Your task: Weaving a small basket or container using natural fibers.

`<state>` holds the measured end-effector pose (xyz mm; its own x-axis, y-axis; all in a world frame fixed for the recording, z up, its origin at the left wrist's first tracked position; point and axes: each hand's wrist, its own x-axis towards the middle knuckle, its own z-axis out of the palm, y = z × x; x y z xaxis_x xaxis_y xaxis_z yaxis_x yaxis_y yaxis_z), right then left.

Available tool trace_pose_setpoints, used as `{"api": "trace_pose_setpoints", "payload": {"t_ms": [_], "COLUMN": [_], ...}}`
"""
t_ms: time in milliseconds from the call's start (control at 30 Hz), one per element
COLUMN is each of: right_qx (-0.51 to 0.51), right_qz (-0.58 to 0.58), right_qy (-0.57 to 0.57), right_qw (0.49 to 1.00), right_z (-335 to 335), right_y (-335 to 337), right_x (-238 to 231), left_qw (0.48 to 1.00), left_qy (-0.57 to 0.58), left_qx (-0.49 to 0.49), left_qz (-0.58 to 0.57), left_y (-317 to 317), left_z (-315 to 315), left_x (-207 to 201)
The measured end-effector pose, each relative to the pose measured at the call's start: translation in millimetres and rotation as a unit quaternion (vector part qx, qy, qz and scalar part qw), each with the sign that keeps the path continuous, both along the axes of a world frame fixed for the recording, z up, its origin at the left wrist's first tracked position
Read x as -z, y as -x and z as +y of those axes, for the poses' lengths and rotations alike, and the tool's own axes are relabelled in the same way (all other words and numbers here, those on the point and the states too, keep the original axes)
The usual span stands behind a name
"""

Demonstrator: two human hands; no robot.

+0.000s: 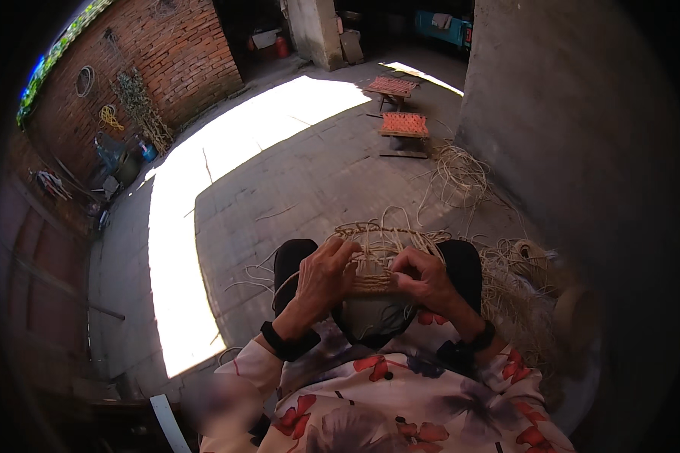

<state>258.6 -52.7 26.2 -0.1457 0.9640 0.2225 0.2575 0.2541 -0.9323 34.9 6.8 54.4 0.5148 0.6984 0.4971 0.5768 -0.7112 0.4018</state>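
A partly woven piece of tan cord (372,285) rests on my lap between my knees. Its near side is a tight woven band, while loose strands and a curved rim show at its far side. My left hand (322,273) is closed on its left part, fingers curled over the strands. At the right part, my right hand (429,284) pinches a cord at the weave, thumb and forefinger together. Long loose cord ends trail off to the left of my knee. What lies under the fingers is hidden.
Coils of pale cord (461,175) lie on the floor ahead to the right. More cord (525,257) is heaped beside my right knee, near a plain wall (582,128). Two low stools with red woven seats (404,124) stand ahead. A brick wall (151,60) rises at the far left.
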Motion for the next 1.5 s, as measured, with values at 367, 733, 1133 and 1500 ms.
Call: {"api": "trace_pose_setpoints", "payload": {"t_ms": [367,733,1133,1500], "right_qx": [0.042,0.094,0.103,0.134], "right_qz": [-0.065,-0.196,-0.155,-0.151], "right_qy": [-0.072,-0.159,-0.148,-0.101], "right_qw": [0.994,0.963,0.971,0.974], "right_z": [9,5,-2,-16], "right_y": [11,27,11,21], "right_x": [-2,-3,-21,-30], "left_qw": [0.891,0.986,0.978,0.963], "left_qy": [0.419,0.15,0.177,0.19], "left_qx": [0.014,0.079,0.085,0.161], "left_qz": [-0.175,0.005,-0.072,-0.099], "left_y": [40,49,59,50], "left_z": [20,9,5,11], "left_x": [8,4,6,3]}}
